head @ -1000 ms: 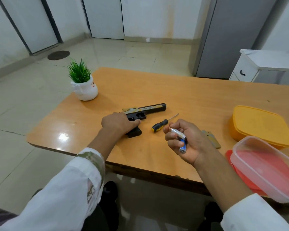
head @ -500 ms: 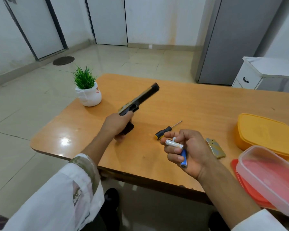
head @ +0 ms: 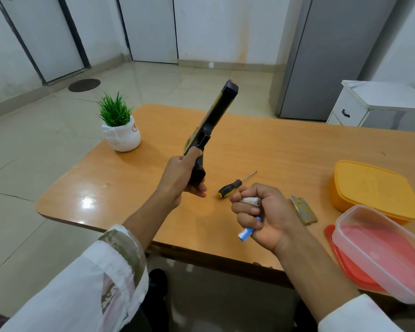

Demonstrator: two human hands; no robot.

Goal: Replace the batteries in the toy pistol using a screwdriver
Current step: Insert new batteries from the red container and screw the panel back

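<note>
Above the table point(head: 285, 149), with cover point(head: 303, 209) off and screwdriver point(head: 233, 188) idle, gripped toy pistol point(head: 211, 125) in left hand point(head: 180, 178), clenched batteries point(head: 250, 201) in right hand point(head: 266, 216), uninserted.

left hand point(head: 181, 174): grips pistol point(head: 210, 125), muzzle up | right hand point(head: 264, 215): fist round two batteries point(head: 250, 201) | screwdriver point(head: 233, 188): on counter point(head: 273, 149), between the fingers point(head: 243, 204)

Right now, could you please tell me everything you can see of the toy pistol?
The toy pistol is black with gold-tan panels and an orange-tipped muzzle, apparently plastic. The left hand grips its handle and holds it clear above the table, barrel tilted up and away from the person. Only that hand touches it. Whether its battery compartment is open cannot be seen.
</note>
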